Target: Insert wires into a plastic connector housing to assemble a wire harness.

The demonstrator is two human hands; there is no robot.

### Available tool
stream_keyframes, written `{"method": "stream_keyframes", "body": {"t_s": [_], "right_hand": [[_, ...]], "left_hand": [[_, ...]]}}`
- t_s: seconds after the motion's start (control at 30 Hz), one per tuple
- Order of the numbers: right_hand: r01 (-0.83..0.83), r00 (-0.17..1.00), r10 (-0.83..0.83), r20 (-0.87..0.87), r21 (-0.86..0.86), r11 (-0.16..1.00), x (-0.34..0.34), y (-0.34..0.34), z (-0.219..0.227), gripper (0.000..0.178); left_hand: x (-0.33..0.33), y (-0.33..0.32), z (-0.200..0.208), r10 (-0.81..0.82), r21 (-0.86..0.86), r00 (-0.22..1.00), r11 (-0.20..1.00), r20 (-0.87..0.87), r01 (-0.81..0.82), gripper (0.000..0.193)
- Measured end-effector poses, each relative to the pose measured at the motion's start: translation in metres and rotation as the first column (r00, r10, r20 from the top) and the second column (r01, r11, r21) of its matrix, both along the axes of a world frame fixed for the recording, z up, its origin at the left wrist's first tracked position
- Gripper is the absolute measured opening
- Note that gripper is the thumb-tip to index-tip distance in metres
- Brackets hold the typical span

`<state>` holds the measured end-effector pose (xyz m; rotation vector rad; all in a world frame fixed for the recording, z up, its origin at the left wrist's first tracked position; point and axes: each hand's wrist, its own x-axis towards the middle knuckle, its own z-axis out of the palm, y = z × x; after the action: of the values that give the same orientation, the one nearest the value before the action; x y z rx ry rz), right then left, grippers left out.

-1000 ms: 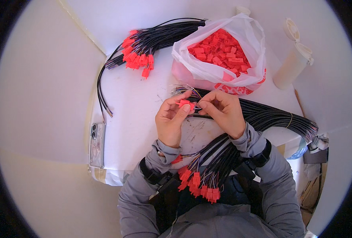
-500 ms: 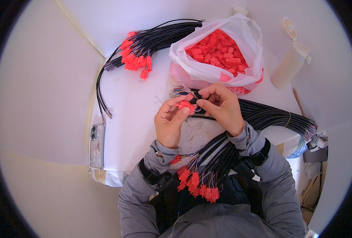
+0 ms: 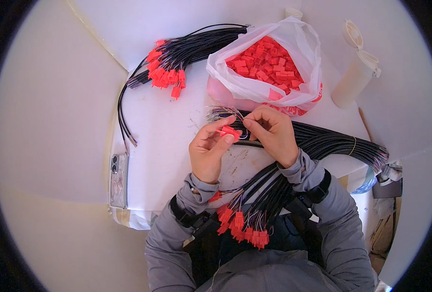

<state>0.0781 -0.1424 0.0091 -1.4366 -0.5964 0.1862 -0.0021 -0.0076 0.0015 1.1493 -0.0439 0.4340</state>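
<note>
Pinching a red connector housing (image 3: pixel 230 134) above the table (image 3: pixel 153 114), near side of the plastic bag (image 3: pixel 262 95): left hand (image 3: pixel 207 153). Fingers of right hand (image 3: pixel 274 136) apparently pinch a thin wire (image 3: pixel 241 117). Advisable: steady housing, wire gripped close to its end.

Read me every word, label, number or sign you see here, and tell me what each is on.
White bag: red printing toward its lower right, creased and too blurred to read.
Red connector in the left hand: any marking is too small to tell.
Phone: no readable text.
Cream bottle: none visible.
</note>
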Motion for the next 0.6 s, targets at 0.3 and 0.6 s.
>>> {"method": "stream_keyframes", "body": {"t_s": [0.3, 0.6], "right_hand": [[-0.038, 0.999, 0.038, -0.033, 0.011, 0.999, -0.0042, -0.0003, 0.0037, 0.007], [-0.046, 0.998, 0.04, 0.045, 0.129, 0.991, -0.0024, 0.0039, -0.0048, 0.005]], "left_hand": [[0.0006, -0.0032, 0.0019, -0.137, 0.089, 0.986, 0.988, 0.097, 0.128, 0.031], [-0.0015, -0.0008, 0.0, -0.077, 0.137, 0.997, 0.988, 0.027, 0.073, 0.033]]}}
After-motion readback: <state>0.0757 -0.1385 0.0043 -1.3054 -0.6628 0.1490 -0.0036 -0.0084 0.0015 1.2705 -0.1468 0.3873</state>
